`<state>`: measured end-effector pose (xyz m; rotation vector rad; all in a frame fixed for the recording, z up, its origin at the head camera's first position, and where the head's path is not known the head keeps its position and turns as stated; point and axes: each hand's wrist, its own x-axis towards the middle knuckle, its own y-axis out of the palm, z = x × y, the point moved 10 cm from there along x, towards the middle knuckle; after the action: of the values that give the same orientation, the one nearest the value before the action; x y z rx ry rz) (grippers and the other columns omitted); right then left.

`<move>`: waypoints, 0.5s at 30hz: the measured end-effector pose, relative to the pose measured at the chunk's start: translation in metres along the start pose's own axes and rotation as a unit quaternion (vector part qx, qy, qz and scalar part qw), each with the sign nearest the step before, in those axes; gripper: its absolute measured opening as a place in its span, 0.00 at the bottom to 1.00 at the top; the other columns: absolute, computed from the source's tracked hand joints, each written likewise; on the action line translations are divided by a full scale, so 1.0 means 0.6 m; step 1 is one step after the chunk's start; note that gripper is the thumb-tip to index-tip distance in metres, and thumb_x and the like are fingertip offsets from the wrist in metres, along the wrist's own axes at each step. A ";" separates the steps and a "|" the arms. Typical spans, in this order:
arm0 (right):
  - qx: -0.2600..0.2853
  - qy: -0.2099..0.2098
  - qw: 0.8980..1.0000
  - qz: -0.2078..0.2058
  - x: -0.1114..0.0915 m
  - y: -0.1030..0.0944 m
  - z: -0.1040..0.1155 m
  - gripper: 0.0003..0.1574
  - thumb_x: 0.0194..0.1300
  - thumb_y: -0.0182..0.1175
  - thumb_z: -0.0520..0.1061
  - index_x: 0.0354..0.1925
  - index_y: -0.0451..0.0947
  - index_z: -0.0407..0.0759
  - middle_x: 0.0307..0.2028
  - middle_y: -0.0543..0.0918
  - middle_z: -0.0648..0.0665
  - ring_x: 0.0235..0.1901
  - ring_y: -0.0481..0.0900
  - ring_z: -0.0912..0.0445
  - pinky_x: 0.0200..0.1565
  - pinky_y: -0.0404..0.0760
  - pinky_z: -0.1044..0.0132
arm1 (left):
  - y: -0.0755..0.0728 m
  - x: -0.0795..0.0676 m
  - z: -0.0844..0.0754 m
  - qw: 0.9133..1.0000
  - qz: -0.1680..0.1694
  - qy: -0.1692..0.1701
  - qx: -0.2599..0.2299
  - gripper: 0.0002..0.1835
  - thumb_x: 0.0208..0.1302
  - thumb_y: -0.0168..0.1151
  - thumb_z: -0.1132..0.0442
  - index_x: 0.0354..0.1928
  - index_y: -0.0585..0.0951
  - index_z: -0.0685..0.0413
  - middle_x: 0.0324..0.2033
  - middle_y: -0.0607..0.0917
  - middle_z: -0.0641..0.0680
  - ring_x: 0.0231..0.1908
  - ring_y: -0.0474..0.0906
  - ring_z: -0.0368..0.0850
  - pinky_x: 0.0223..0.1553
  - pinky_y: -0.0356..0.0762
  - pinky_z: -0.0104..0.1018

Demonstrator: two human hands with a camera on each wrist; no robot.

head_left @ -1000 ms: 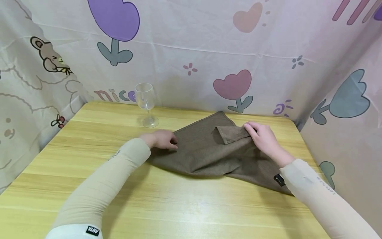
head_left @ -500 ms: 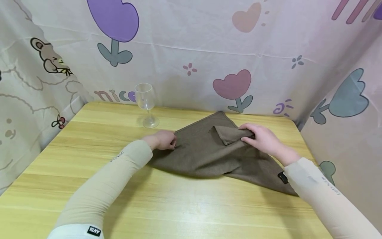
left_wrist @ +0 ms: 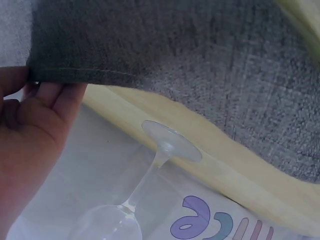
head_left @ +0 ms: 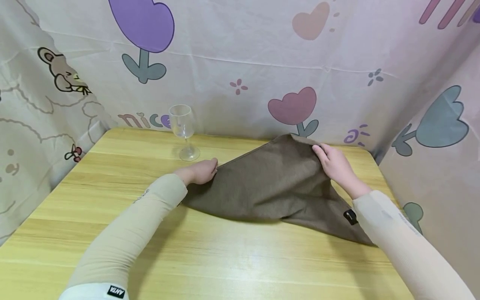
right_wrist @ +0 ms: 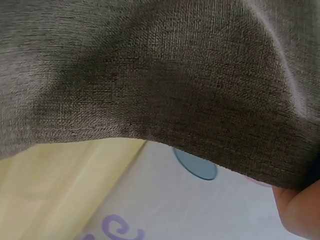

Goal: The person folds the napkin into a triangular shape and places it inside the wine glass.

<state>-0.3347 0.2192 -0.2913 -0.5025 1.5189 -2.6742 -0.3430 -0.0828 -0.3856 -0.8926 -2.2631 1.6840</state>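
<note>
Head view, cloth: the brown cloth (head_left: pixel 262 179) lies rumpled over the table (head_left: pixel 240 262), between the hands and touching both; its long axis runs left to right, the right end slanting nearer.
Head view, left hand: the left hand (head_left: pixel 202 171) grips the cloth's far left edge, fingers closed.
Head view, right hand: the right hand (head_left: pixel 337 167) pinches the raised far right edge — the cloth spreads leftward and nearer from its fingers.
Head view, glass: the wine glass (head_left: pixel 183 127) stands upright just beyond the left hand, clearly the nearer hand, apart from the cloth.
Left wrist view, fingers: thumb and fingertips pinch the hem, no gap visible.
Right wrist view, fingers: only part shows under the hem — grip unclear from here.
</note>
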 end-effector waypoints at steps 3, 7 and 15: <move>0.006 0.020 1.000 0.009 0.017 0.014 -0.014 0.31 0.75 0.35 0.55 0.49 0.73 0.30 0.49 0.77 0.26 0.51 0.74 0.34 0.54 0.68 0.42 | -0.001 -0.003 0.005 1.000 -0.003 -0.006 -0.004 0.04 0.69 0.40 0.70 0.39 0.65 0.64 0.29 0.73 0.57 0.33 0.71 0.49 0.40 0.72 0.43; -0.015 0.013 0.999 0.025 0.034 0.039 -0.020 0.30 0.75 0.37 0.53 0.51 0.73 0.30 0.50 0.77 0.26 0.51 0.74 0.34 0.55 0.68 0.42 | 0.002 -0.006 0.004 1.000 -0.007 -0.004 0.015 0.10 0.67 0.42 0.71 0.46 0.69 0.67 0.39 0.80 0.64 0.42 0.78 0.55 0.46 0.75 0.46; -0.047 -0.015 0.998 0.032 0.045 0.063 -0.012 0.15 0.71 0.48 0.44 0.45 0.74 0.34 0.42 0.81 0.30 0.43 0.78 0.37 0.45 0.72 0.44 | 0.001 -0.007 0.009 0.999 -0.021 -0.008 0.036 0.14 0.65 0.43 0.71 0.47 0.76 0.67 0.43 0.82 0.64 0.47 0.79 0.56 0.50 0.75 0.46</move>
<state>-0.3677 0.2007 -0.3194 -0.4851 1.6286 -2.5464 -0.3418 -0.0895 -0.3872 -0.8137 -2.2015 1.7484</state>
